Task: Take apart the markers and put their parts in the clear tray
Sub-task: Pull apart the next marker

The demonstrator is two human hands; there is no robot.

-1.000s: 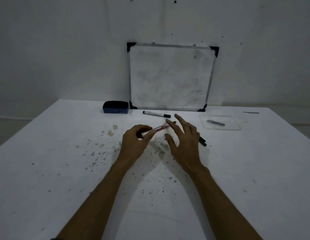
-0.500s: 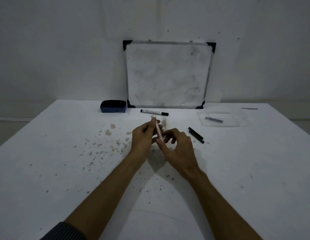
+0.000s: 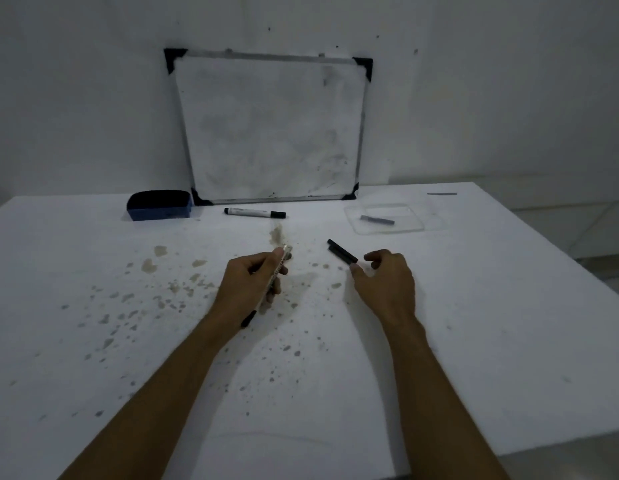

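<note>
My left hand (image 3: 250, 284) is shut on a pale marker barrel (image 3: 279, 263) that points away from me; its black end sticks out below the palm. My right hand (image 3: 387, 282) hovers to the right, fingers curled and apart, with nothing visible in it. Its fingertips are close to two black marker parts (image 3: 342, 251) lying on the table. A whole white marker with black ends (image 3: 254, 213) lies further back. The clear tray (image 3: 418, 227) at the back right holds one dark grey part (image 3: 376, 220).
A whiteboard (image 3: 271, 126) leans on the wall at the back. A blue eraser (image 3: 159, 205) sits left of it. A small grey strip (image 3: 441, 194) lies behind the tray. Brown stains speckle the white table (image 3: 93, 341), whose right edge runs diagonally.
My hands, joined on the marker half a second ago, have separated. The right hand moved right toward the black parts; the left keeps the barrel.
</note>
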